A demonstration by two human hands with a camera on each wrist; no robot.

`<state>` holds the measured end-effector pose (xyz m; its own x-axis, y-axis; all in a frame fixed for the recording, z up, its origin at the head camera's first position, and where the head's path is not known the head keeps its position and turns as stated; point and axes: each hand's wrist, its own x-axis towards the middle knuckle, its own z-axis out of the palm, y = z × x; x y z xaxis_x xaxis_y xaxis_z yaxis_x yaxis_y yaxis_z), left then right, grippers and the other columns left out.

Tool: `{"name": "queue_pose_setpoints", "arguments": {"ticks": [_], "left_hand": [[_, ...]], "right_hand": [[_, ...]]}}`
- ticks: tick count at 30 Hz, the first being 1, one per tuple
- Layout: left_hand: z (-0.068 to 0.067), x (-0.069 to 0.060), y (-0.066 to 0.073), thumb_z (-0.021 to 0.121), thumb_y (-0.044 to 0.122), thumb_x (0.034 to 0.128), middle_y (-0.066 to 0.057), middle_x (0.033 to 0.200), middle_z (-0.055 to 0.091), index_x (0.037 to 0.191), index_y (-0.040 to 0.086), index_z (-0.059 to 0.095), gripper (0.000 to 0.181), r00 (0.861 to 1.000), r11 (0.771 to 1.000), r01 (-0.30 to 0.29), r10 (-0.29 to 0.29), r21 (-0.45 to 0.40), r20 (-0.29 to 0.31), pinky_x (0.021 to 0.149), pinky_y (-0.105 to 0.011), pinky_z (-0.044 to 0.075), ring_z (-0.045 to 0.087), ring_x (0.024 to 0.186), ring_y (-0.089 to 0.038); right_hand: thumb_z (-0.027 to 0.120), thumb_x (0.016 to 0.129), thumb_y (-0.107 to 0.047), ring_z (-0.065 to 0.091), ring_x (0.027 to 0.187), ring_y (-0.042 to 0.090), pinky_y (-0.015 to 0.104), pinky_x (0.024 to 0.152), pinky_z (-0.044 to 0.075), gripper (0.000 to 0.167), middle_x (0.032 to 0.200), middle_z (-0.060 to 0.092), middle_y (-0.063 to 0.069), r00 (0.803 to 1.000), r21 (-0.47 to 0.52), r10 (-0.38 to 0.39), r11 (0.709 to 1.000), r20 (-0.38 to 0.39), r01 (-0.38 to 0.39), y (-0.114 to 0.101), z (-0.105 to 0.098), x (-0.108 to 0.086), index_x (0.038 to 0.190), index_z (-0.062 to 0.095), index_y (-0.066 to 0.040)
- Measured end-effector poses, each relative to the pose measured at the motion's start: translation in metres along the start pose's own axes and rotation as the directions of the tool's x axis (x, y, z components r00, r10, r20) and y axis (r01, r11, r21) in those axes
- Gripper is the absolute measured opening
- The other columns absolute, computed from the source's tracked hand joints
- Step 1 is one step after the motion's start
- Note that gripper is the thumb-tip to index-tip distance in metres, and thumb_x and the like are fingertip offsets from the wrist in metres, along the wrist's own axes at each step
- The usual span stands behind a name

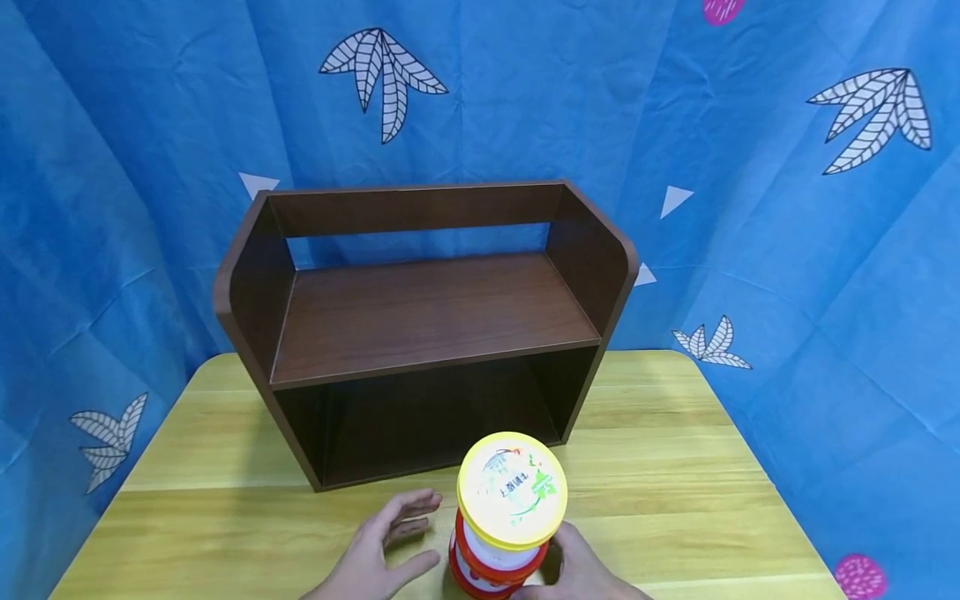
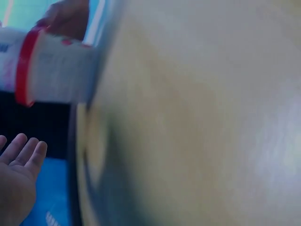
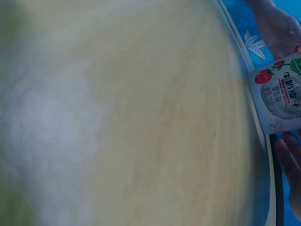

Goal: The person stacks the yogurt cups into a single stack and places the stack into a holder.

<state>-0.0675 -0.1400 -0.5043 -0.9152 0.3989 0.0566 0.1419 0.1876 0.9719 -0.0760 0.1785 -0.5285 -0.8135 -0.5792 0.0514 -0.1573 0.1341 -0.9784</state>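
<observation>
"Left side?"
"I've got the left hand (image 1: 371,552) here, fingers spread, just beside the stacked tubs (image 1: 512,492)!"
"And those?"
"Between the hands, before the brown shelf (image 1: 442,317); right hand (image 1: 585,568) against their right side. Clamped or not, I can't tell!"

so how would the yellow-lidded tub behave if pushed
The yellow-lidded tub could tip or slide off, as it appears stacked on a red-rimmed tub. Holding its round shape, it looks fairly stiff and might roll once toppled.
</observation>
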Motion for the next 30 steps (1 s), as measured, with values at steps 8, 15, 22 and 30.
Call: {"name": "queue_pose_setpoints", "arguments": {"ticks": [8,15,22,30], "left_hand": [[-0.031,-0.011,0.006,0.077,-0.003,0.0914,-0.002,0.146,0.064,0.146,0.009,0.054,0.061,0.915,0.925,-0.304,0.35,0.229,-0.202,0.103,-0.025,0.059,0.063,0.13,-0.004],[-0.055,-0.022,0.01,0.074,-0.009,0.091,0.014,0.144,0.062,0.145,0.006,0.055,0.06,0.88,0.923,-0.266,0.351,0.279,-0.321,0.102,-0.014,0.055,0.061,0.128,0.005],[-0.073,-0.031,0.017,0.073,-0.017,0.0871,0.015,0.138,0.068,0.145,0.001,0.055,0.063,0.809,0.923,-0.228,0.357,0.31,-0.466,0.1,-0.014,0.055,0.066,0.119,0.006],[-0.097,-0.035,0.023,0.07,-0.026,0.0832,0.014,0.135,0.071,0.142,-0.011,0.053,0.063,0.742,0.914,-0.234,0.388,0.331,-0.546,0.099,-0.016,0.057,0.071,0.116,0.001]], "right_hand": [[0.087,0.083,-0.01,0.06,0.133,0.013,0.02,0.115,0.036,0.07,0.14,0.069,0.004,0.999,0.02,-0.041,0.999,0.01,0.04,0.001,0.001,0.0,0.145,0.056,-0.019],[0.085,0.083,-0.005,0.061,0.132,0.013,0.02,0.115,0.038,0.07,0.139,0.069,0.009,0.994,0.026,-0.112,0.993,0.012,0.111,0.002,0.002,0.0,0.145,0.055,-0.013],[0.085,0.083,-0.004,0.061,0.132,0.012,0.019,0.115,0.04,0.07,0.14,0.068,0.009,0.991,0.054,-0.13,0.99,0.011,0.13,0.004,0.003,0.001,0.146,0.054,-0.012],[0.086,0.082,-0.006,0.061,0.133,0.014,0.02,0.115,0.037,0.071,0.14,0.069,0.007,0.995,0.03,-0.099,0.995,0.004,0.099,0.002,0.002,0.001,0.146,0.055,-0.016]]}}
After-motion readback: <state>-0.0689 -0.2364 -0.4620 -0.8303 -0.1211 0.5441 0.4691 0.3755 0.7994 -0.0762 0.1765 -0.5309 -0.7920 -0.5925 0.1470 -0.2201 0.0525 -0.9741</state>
